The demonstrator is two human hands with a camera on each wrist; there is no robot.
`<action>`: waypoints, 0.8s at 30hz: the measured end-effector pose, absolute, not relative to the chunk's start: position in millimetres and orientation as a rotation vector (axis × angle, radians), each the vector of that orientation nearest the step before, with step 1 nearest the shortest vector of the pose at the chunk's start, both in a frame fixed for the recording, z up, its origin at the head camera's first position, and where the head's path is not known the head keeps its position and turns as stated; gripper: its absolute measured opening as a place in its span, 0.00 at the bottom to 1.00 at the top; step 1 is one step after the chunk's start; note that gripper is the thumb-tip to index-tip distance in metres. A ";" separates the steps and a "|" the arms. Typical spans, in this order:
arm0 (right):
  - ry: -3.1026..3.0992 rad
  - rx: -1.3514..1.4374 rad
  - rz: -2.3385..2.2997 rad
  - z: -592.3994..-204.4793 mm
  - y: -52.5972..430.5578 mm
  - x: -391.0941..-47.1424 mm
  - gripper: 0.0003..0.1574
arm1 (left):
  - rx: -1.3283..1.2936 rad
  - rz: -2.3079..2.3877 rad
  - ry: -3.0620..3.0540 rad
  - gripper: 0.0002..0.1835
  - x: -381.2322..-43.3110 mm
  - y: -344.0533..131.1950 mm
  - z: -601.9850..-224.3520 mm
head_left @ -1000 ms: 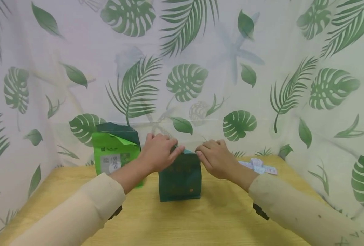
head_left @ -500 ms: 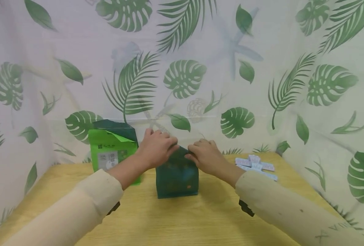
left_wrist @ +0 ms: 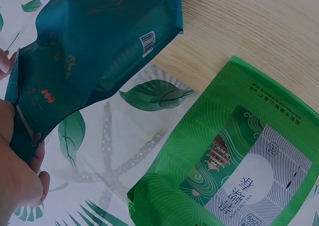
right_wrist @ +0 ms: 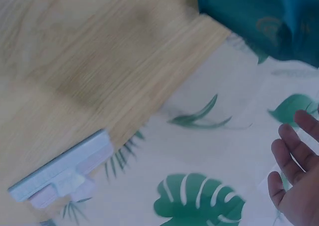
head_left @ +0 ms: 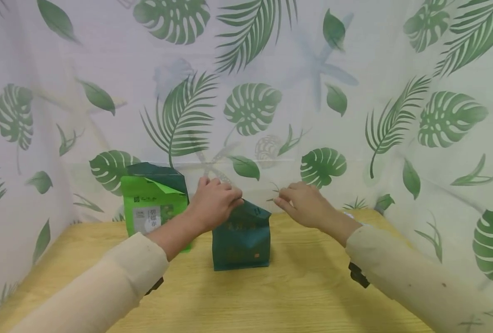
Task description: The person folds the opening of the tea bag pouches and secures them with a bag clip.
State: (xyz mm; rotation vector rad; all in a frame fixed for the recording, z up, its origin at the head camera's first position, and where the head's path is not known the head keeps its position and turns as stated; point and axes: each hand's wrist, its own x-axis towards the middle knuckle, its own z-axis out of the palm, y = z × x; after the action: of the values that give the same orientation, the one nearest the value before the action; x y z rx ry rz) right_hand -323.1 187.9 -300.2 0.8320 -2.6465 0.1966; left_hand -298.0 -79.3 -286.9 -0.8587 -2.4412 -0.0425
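Away from the blue-green bag (head_left: 242, 243) went my right hand (head_left: 306, 206); half a second ago it was touching the top. Now it is just right of the bag, fingers loose and a bit bent, holding nothing. With bent fingers, my left hand (head_left: 215, 203) grips the bag's top. The bag stands on the table (head_left: 267, 300). Left of it is a bright green bag (head_left: 150, 208), and right of it a pale clip (right_wrist: 65, 168).
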 end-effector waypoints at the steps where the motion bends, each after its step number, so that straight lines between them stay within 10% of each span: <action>1: -2.660 0.793 0.191 -298.6 192.8 -324.0 0.14 | -0.861 -0.045 -2.441 0.10 -297.2 -79.4 -286.3; 24: -2.932 0.305 -0.076 -353.4 317.3 -348.9 0.22 | -0.873 -0.042 -2.460 0.10 -295.8 -81.2 -287.6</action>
State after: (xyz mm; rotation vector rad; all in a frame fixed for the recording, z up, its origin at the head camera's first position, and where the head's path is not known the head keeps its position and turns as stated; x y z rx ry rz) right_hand -348.9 317.3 -353.4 0.3050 -2.9318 -0.0758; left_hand -295.8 -81.2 -287.6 -0.8729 -2.4601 -0.0423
